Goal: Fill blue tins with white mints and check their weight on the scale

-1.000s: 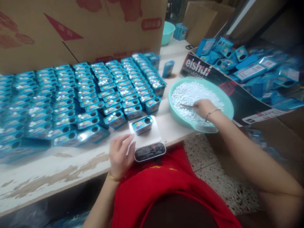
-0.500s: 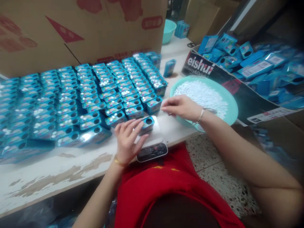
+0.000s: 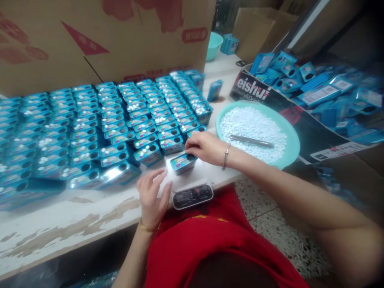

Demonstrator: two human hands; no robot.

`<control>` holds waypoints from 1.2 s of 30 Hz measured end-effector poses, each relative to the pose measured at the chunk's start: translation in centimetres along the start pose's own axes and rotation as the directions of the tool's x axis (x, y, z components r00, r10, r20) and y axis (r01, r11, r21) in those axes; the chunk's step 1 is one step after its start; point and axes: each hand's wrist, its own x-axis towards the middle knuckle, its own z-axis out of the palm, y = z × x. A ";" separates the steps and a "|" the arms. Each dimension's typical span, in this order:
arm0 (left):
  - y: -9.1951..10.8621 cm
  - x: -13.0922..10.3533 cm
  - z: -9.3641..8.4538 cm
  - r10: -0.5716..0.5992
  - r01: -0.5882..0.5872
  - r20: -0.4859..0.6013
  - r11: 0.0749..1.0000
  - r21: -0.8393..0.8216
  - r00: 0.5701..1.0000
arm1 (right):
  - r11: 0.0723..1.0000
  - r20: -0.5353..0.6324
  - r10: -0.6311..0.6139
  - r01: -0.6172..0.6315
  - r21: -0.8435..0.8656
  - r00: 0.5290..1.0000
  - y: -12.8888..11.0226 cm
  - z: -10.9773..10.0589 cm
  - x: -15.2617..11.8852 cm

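Note:
A small blue tin (image 3: 181, 163) with a round hole in its top stands on a white digital scale (image 3: 193, 196) at the table's front edge. Left of the tin, my left hand (image 3: 153, 196) is off it, fingers apart and holding nothing. My right hand (image 3: 204, 147) is over the hole end of the tin, fingertips pinched together; what they hold, if anything, is hidden. To the right, a mint-green bowl (image 3: 292, 148) contains many small white tablets (image 3: 255, 122), with a silver pen-like stick (image 3: 252, 141) lying across them.
Rows of similar blue tins (image 3: 114, 116) fill the table's left side, some with white tablets on top. A large cardboard box (image 3: 90, 40) stands behind them. On the right, a black carton (image 3: 270, 100) is heaped with blue tins. One tin (image 3: 215, 90) stands alone behind the bowl.
My left hand has let go of the tin and drawn back left and down. My right hand has moved from the bowl's edge left to the tin's hole.

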 end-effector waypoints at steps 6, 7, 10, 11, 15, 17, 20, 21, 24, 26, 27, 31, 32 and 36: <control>-1.3 -1.7 0.1 -0.156 0.150 -0.082 0.986 -0.070 0.984 | 0.687 0.048 0.287 -0.240 0.686 0.957 3.3 -0.9 -1.2; -1.7 -2.1 0.1 -0.196 0.189 -0.081 0.979 -0.080 0.977 | 0.611 0.053 0.340 -0.263 0.746 0.939 3.9 -1.2 -1.6; -2.6 -3.5 0.4 -0.271 0.266 -0.056 0.961 -0.082 0.961 | 0.530 0.088 0.409 -0.315 0.787 0.908 5.0 -1.9 -2.9; -2.9 -4.0 0.5 -0.281 0.277 -0.044 0.958 -0.078 0.959 | 0.543 0.098 0.408 -0.327 0.773 0.908 5.1 -2.1 -3.2; -3.8 -5.4 1.2 -0.314 0.313 0.005 0.947 -0.073 0.949 | 0.653 0.064 0.353 -0.295 0.698 0.934 4.1 -2.1 -3.8; -4.1 -5.8 1.5 -0.333 0.333 0.004 0.941 -0.068 0.943 | 0.735 0.016 0.300 -0.242 0.633 0.954 3.3 -1.5 -3.7; -4.3 -6.2 1.8 -0.343 0.342 -0.011 0.938 -0.049 0.939 | 0.889 -0.080 0.174 -0.121 0.442 0.982 2.2 -0.2 -3.4; -4.4 -6.3 1.9 -0.337 0.336 -0.014 0.941 -0.040 0.941 | 0.930 -0.105 0.128 -0.082 0.358 0.986 1.9 0.3 -3.2; -4.7 -6.4 1.9 -0.290 0.290 -0.018 0.957 -0.011 0.957 | 0.990 -0.128 0.030 -0.012 0.140 0.991 1.3 1.5 -2.7; -4.9 -6.3 2.0 -0.257 0.257 -0.019 0.966 0.000 0.966 | 0.995 -0.131 -0.017 0.030 0.099 0.991 1.2 1.6 -2.4; -5.0 -6.3 2.0 -0.246 0.246 -0.021 0.969 0.003 0.969 | 0.993 -0.150 -0.038 0.054 0.101 0.988 1.4 1.3 -2.5; -4.9 -6.3 2.2 -0.250 0.250 -0.037 0.968 0.009 0.968 | 0.998 -0.306 0.043 -0.052 -0.021 0.951 4.6 -2.0 -3.9; -4.8 -6.3 2.2 -0.258 0.259 -0.041 0.966 0.012 0.965 | 0.981 -0.321 0.114 -0.158 -0.114 0.940 6.2 -3.0 -4.4; -4.6 -6.3 2.4 -0.274 0.275 -0.032 0.960 0.043 0.961 | 0.714 -0.045 0.553 -0.502 -0.488 0.832 13.2 -5.0 -6.3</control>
